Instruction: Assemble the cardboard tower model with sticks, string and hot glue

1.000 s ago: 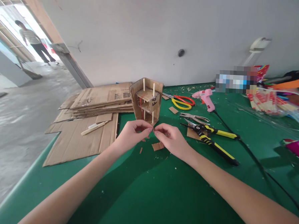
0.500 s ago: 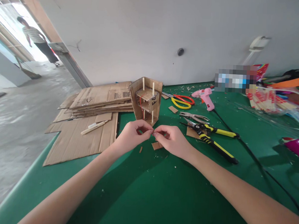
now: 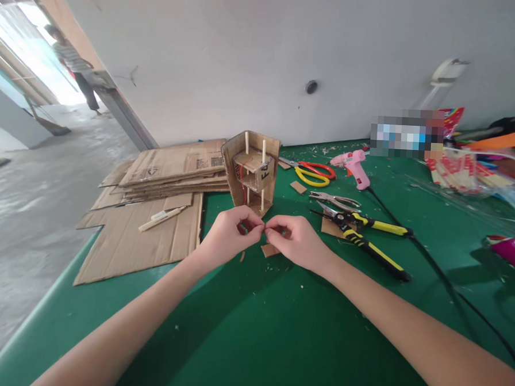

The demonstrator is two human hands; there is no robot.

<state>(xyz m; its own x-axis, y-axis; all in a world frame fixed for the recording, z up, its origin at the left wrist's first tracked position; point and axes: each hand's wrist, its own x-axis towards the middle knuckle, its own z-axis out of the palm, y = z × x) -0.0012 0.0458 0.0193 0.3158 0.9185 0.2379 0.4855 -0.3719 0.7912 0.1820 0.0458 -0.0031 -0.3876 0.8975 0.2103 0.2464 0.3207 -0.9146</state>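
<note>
My left hand (image 3: 229, 232) and my right hand (image 3: 297, 241) meet fingertip to fingertip over the green table (image 3: 241, 336). Both are closed in a pinch; what lies between the fingertips is too small and hidden to name. Just beyond them stands a cardboard structure (image 3: 255, 175) with shelf-like layers, wooden sticks and a red wire. A small cardboard piece (image 3: 270, 250) lies partly under my right hand. A thin cardboard scrap (image 3: 242, 256) rests below my left hand.
To the left are stacked cardboard sheets (image 3: 172, 164) and a utility knife (image 3: 163, 218). On the right lie scissors (image 3: 312, 174), a pink glue gun (image 3: 353, 165) with its black cable, metal pliers (image 3: 335, 200) and yellow-black pliers (image 3: 363, 236). A person (image 3: 74, 65) is in the background.
My hands stay pinched together in nearly the same spot. The person in the background has moved slightly to the right.
</note>
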